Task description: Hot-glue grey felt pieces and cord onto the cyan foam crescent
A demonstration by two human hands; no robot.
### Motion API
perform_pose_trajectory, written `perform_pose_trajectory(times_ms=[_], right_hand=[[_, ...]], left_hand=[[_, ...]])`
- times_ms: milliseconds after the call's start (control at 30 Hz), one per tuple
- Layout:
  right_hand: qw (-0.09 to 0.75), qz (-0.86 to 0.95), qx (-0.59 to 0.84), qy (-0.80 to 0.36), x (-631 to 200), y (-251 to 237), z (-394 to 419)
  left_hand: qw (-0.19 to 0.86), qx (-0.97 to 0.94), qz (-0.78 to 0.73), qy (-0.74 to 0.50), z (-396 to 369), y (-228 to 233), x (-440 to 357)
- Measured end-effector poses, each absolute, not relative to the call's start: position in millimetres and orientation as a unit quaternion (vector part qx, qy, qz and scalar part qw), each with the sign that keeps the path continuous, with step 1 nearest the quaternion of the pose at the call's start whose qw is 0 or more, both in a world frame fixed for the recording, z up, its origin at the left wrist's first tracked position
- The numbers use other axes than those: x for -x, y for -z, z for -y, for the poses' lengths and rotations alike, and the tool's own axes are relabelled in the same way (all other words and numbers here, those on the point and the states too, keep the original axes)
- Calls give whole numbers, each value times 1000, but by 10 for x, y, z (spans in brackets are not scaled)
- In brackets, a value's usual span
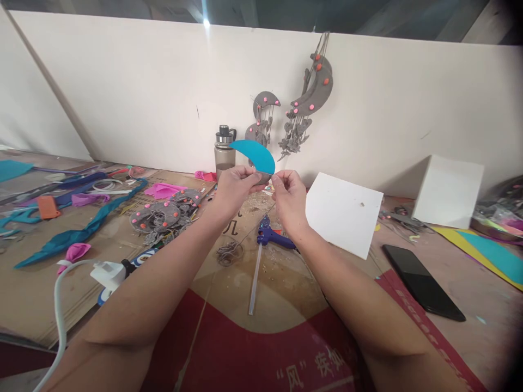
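My left hand (237, 188) is closed on a blue crescent-shaped piece (255, 154), which is held up above the table with its pointed tip to the upper left. A grey strip shows along its lower edge, by my fingers. My right hand (291, 195) pinches a thin grey cord (267, 213) at the crescent's lower right end. That cord runs down toward a loose tangle of grey cord (231, 253) on the cardboard. Below my hands lies a blue glue gun (275, 238) with a clear glue stick (255, 283) poking out toward me.
Grey crescent hangings (321, 90) with pink and orange dots hang on the white wall. A bottle (224, 152) stands behind my left hand. White boards (343, 209) and a black phone (420, 280) are at right. A plugged white cable (61, 316) and dotted grey crescents (161, 215) lie left.
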State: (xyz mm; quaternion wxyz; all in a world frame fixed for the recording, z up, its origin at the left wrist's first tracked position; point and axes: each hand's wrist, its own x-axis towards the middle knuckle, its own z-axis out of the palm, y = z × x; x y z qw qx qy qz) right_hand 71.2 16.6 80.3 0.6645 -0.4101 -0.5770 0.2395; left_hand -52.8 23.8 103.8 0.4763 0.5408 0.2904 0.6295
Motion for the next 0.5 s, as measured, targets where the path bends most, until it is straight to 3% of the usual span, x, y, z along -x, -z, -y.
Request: perform_pose_trajectory(times_ms=[500], right_hand=[[674,544,385,-318,-720,-802,-203]], left_hand=[[502,-537,-285,-615,-241,-1025,542]])
